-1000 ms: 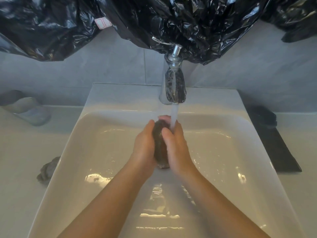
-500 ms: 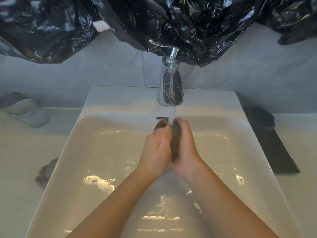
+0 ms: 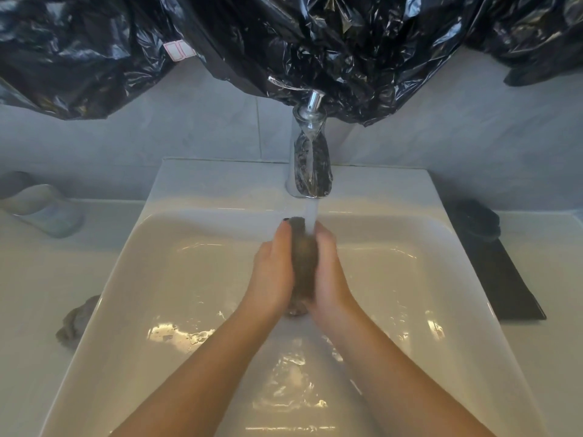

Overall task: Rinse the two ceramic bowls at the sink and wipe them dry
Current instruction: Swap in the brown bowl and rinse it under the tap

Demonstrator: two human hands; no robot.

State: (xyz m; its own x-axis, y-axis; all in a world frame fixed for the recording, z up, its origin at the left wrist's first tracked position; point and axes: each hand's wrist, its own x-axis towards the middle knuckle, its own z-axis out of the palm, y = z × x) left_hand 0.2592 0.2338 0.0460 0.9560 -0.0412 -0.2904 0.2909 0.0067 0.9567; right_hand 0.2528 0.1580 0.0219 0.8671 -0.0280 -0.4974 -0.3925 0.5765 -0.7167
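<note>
**A:** So, where does the rinsing stand?

**B:** Both hands are in the sink [image 3: 132, 279], under the tap [image 3: 310, 165]. The left hand [image 3: 274, 272] lies flat with its fingers nearly straight, pressed against a dark object [image 3: 304, 263]. The right hand [image 3: 331, 275] presses from the other side, but blur hides whether its fingers curl round it.

**A:** How should it be done well?

**B:** I'd turn it slowly so the stream [image 3: 310, 212] reaches every face. I'd also keep it low in the basin to limit splashing, and hold it firmly, since it is probably slippery.

**A:** Is it a bowl?

**B:** I cannot tell; it is edge-on and smeared. A pale bowl [image 3: 41, 209] lies tipped on the counter to the left, near a grey cloth [image 3: 74, 323]. A dark rounded thing [image 3: 479, 222] on the black mat [image 3: 504, 279] to the right is too dim to name.
</note>
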